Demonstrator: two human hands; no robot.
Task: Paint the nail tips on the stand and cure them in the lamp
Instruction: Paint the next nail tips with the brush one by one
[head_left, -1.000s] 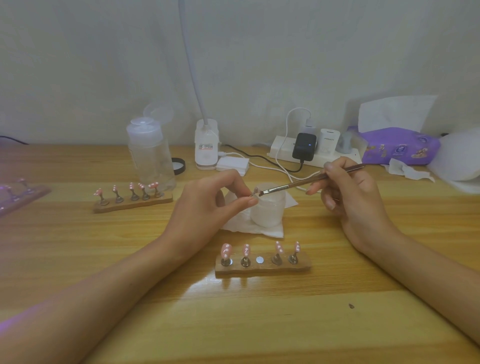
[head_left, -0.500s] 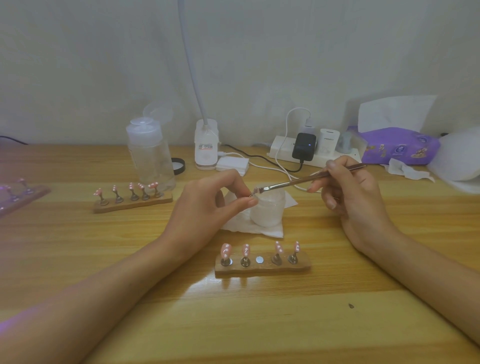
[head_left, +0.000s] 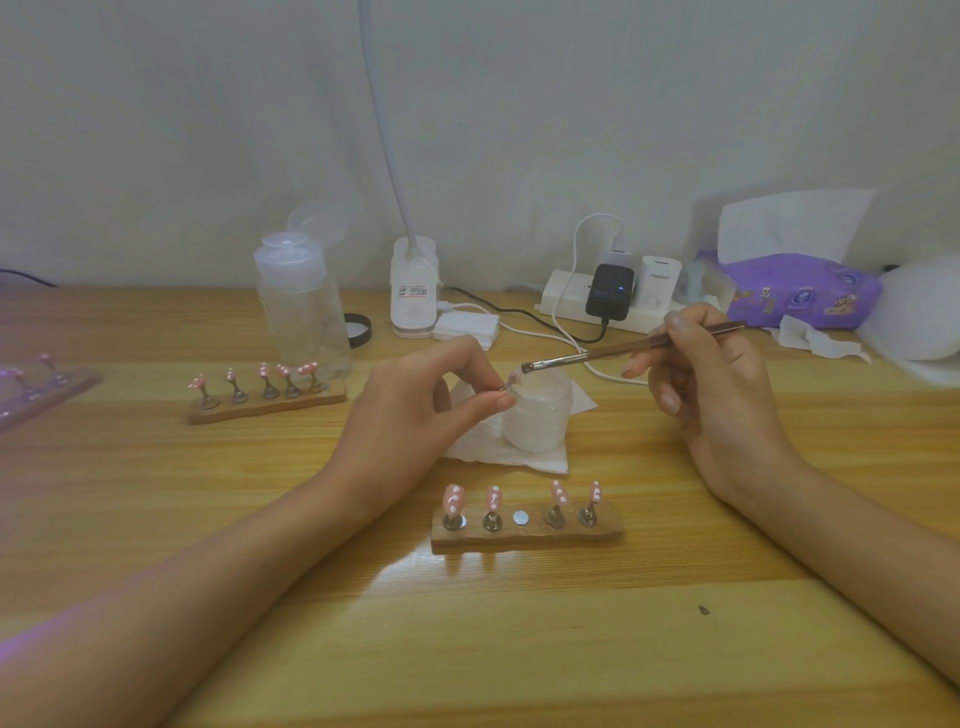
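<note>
Left hand (head_left: 415, 410) pinches one nail tip (head_left: 511, 382) by its small metal peg, between thumb and forefinger, held up over the near rim of the white jar (head_left: 540, 421). Right hand (head_left: 711, 384) grips the brush (head_left: 597, 356) pen-fashion, well up the handle. The bristles are at, or just short of, the tip (contact cannot be confirmed).

Step in hand: painting a single tip, off the stand. The near stand (head_left: 527, 538) carries four pink, white-dotted tips, two on each side, with a bare disc (head_left: 520, 517) in the middle slot. That disc is judged to be the seat of the tip now held. A second stand (head_left: 265, 405), far left, carries five tips.

Next move, as judged: a light, steady stroke over a very small surface, with the left pinch firm against the brush. The peg then goes back onto the bare disc without smearing wet paint or knocking the neighbours either side. Curing follows.

Not made out:
- the held tip's colour and how much of it is coated, since it is small and pale against the jar
- the jar's contents
- the load on the bristles

A third stand (head_left: 36, 389) at the left edge is cut off by the frame. It sits in a purple glow whose source is out of view (possibly the curing lamp; not established). The white gooseneck fixture (head_left: 413, 291) at the far edge runs out of the top of frame, head unseen.
</note>
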